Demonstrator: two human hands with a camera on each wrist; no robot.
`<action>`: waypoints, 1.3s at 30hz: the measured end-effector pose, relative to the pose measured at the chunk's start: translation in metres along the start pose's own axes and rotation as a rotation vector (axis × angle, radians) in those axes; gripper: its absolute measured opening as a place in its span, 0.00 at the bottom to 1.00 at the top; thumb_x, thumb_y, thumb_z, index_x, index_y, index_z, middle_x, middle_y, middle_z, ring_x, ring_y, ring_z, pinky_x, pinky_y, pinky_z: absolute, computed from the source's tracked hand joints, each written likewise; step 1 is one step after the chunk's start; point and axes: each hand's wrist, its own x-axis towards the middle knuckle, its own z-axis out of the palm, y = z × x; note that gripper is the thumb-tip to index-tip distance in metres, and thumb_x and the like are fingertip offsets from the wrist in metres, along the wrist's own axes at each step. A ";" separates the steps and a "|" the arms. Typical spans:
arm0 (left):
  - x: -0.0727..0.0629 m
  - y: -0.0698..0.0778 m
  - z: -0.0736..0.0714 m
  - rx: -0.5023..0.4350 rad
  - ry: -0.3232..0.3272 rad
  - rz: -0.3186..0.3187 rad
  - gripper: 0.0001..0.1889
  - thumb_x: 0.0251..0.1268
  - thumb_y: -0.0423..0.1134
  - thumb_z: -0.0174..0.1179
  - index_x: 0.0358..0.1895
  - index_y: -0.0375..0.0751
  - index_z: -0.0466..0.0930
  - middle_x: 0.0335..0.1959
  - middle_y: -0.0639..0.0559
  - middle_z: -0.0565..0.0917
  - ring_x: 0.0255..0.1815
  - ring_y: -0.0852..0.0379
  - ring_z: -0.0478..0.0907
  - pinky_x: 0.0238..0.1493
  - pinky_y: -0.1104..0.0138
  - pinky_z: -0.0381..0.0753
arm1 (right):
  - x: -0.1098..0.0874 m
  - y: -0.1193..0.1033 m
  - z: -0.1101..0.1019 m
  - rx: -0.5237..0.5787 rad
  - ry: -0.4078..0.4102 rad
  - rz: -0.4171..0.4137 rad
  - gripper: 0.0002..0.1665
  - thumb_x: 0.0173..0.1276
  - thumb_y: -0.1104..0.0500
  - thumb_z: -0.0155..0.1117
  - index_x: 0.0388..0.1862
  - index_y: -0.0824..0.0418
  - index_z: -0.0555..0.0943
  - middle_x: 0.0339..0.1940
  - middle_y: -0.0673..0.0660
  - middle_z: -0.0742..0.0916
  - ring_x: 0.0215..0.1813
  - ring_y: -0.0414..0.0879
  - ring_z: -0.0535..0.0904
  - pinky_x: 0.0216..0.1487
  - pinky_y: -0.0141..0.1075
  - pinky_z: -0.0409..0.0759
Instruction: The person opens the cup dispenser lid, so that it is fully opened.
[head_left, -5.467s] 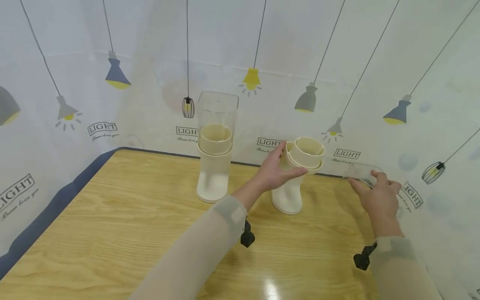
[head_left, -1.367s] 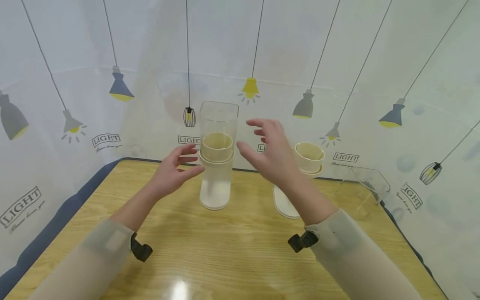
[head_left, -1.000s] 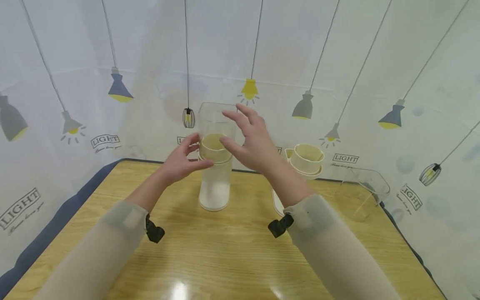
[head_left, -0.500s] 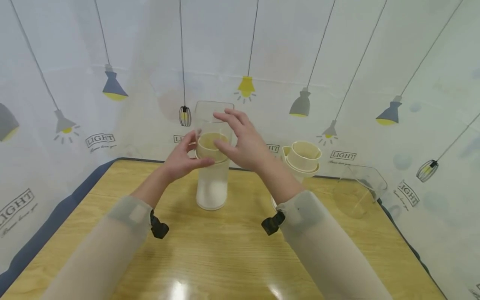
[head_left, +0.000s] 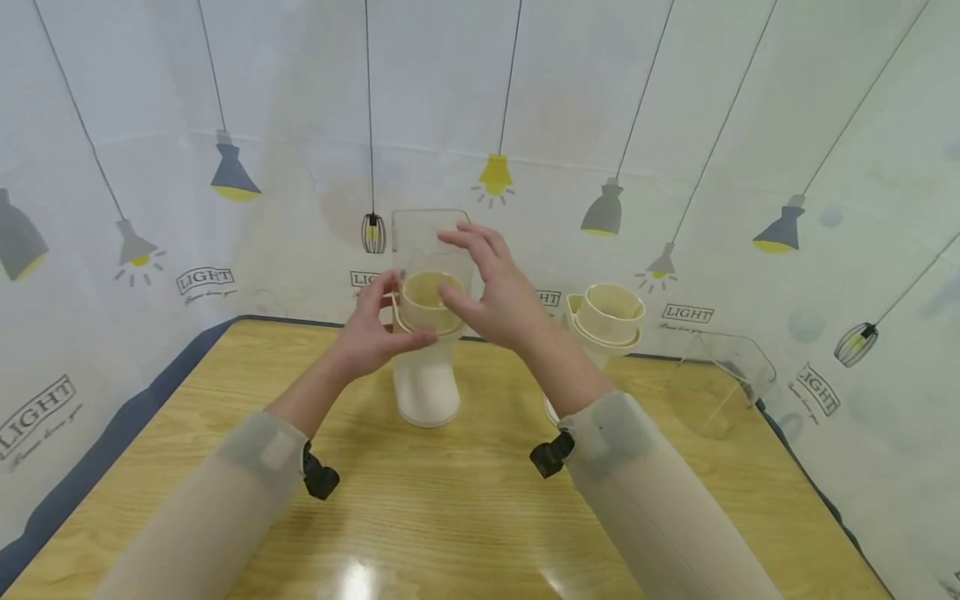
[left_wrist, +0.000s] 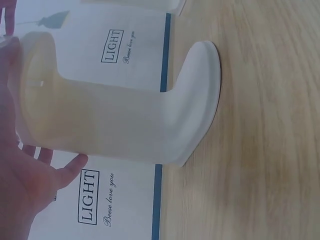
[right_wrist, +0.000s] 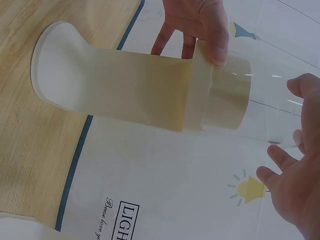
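A cream dispenser-like stand [head_left: 426,387] with a rounded foot and a cup-shaped collar [head_left: 432,305] stands on the table. A clear plastic container [head_left: 429,227] sits around and above that collar. My left hand [head_left: 372,333] grips the collar from the left, thumb across its front and fingers behind. From the right, my right hand [head_left: 498,292] holds the clear container between thumb and curved fingers. The right wrist view shows the left thumb on the collar [right_wrist: 200,92] and the right hand [right_wrist: 295,170] around the clear wall.
A similar cream stand [head_left: 611,315], without a clear container on it, is to the right, partly behind my right forearm. Beyond it another clear container [head_left: 720,387] lies near the back right edge. A lamp-printed curtain [head_left: 300,192] rises behind the wooden table [head_left: 435,508].
Both hands left the right stand and the loose container and came onto the left stand. In the last half second, the stand's upper part and clear container have tipped slightly towards me.
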 end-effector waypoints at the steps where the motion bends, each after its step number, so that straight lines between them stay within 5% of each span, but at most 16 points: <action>1: -0.001 0.001 0.001 0.010 0.008 0.000 0.58 0.62 0.54 0.82 0.88 0.54 0.51 0.84 0.43 0.55 0.82 0.39 0.62 0.75 0.41 0.78 | -0.001 0.000 0.000 0.003 0.003 -0.003 0.39 0.79 0.51 0.69 0.85 0.49 0.69 0.90 0.55 0.63 0.86 0.59 0.69 0.83 0.60 0.72; 12: -0.013 0.006 0.010 0.084 0.064 -0.004 0.56 0.57 0.58 0.84 0.84 0.53 0.59 0.83 0.42 0.55 0.76 0.40 0.65 0.73 0.41 0.78 | -0.004 0.005 0.000 0.033 0.023 -0.028 0.39 0.77 0.51 0.71 0.84 0.51 0.70 0.89 0.55 0.64 0.86 0.58 0.68 0.83 0.60 0.71; 22: -0.022 0.010 0.018 0.070 0.123 0.003 0.60 0.57 0.58 0.84 0.85 0.43 0.55 0.79 0.42 0.58 0.71 0.45 0.64 0.70 0.49 0.77 | -0.006 0.007 -0.001 0.050 0.032 -0.045 0.40 0.75 0.52 0.73 0.83 0.53 0.70 0.89 0.56 0.65 0.83 0.57 0.70 0.82 0.58 0.73; 39: -0.036 0.012 0.038 0.032 0.286 -0.023 0.60 0.48 0.62 0.87 0.80 0.45 0.61 0.74 0.43 0.61 0.71 0.48 0.64 0.72 0.50 0.73 | -0.005 0.012 0.003 0.110 0.044 -0.061 0.43 0.72 0.54 0.76 0.83 0.55 0.69 0.89 0.56 0.65 0.79 0.56 0.73 0.81 0.53 0.74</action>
